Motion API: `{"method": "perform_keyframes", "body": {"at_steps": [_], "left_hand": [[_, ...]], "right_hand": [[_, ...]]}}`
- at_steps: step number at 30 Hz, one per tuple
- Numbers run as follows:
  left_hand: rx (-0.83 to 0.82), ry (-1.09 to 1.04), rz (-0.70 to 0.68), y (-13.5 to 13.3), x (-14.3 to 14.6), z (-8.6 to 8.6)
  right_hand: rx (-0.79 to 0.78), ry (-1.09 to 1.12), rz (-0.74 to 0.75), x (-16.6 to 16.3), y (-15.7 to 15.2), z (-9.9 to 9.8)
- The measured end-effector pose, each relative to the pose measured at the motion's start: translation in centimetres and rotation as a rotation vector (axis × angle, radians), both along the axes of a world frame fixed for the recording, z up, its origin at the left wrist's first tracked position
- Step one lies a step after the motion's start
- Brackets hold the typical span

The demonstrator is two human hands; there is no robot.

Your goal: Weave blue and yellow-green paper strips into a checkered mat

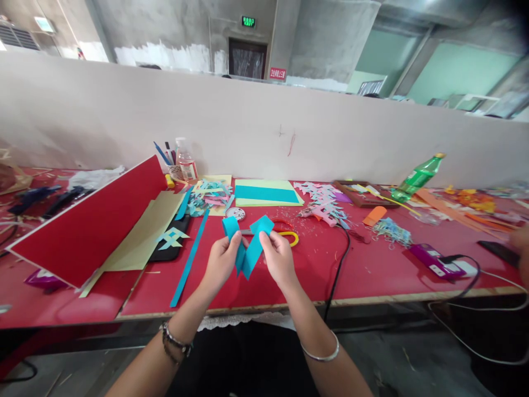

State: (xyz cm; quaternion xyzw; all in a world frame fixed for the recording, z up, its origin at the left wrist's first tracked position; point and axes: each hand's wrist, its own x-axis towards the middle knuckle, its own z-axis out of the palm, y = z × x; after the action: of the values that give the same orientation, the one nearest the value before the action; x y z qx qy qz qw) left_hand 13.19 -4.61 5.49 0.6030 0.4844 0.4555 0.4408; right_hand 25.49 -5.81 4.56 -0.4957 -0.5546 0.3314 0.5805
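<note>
Forearms [308,314] of the person reach up from the lower edge of the frame, dark bracelets [178,343] on the left one, a silver bangle [322,356] on the right. At left, a red board [103,226] stands tilted on the red tabletop [312,275], a pale yellow sheet [134,240] beside it. Next, a small interlaced paper piece [171,238] overlaps a flat black object, and a long blue strip [190,259] lies slantwise. At centre, the left hand [221,260] is closed in a pinch, thumb against fingers, on turquoise paper [255,251], its left part curled over. The right hand [281,260] pinches the right part likewise; whether the paper is one piece or two cannot be told. Scissors [294,238] with red and yellow handles lie partly hidden behind the right hand. Further right lie a pink glue gun [324,214], a tilted green bottle [417,177] and a purple power strip [433,260].
</note>
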Motion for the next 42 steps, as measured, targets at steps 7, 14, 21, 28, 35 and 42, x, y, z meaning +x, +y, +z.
{"method": "perform_keyframes", "body": {"at_steps": [7, 14, 21, 28, 35, 42], "left_hand": [[0.029, 0.135, -0.178, -0.4, 0.0, -0.8], [0.09, 0.141, -0.001, -0.2, -0.1, -1.0], [0.036, 0.085, -0.14, -0.8, 0.0, -0.2], [0.075, 0.199, -0.101, -0.9, -0.1, -1.2], [-0.038, -0.06, -0.095, -1.0, 0.3, -0.9], [-0.098, -0.203, -0.065, -0.6, -1.1, -1.3]], "right_hand": [[-0.013, 0.101, -0.035, 0.1, 0.2, 0.2], [0.015, -0.129, 0.03, 0.0, -0.3, -0.1], [-0.019, 0.077, -0.062, 0.3, 0.0, 0.1], [0.021, -0.107, 0.07, 0.0, -0.5, 0.1], [-0.017, -0.039, 0.073, -0.3, -0.8, -0.1], [-0.083, 0.051, -0.103, 1.8, -0.8, 0.3]]}}
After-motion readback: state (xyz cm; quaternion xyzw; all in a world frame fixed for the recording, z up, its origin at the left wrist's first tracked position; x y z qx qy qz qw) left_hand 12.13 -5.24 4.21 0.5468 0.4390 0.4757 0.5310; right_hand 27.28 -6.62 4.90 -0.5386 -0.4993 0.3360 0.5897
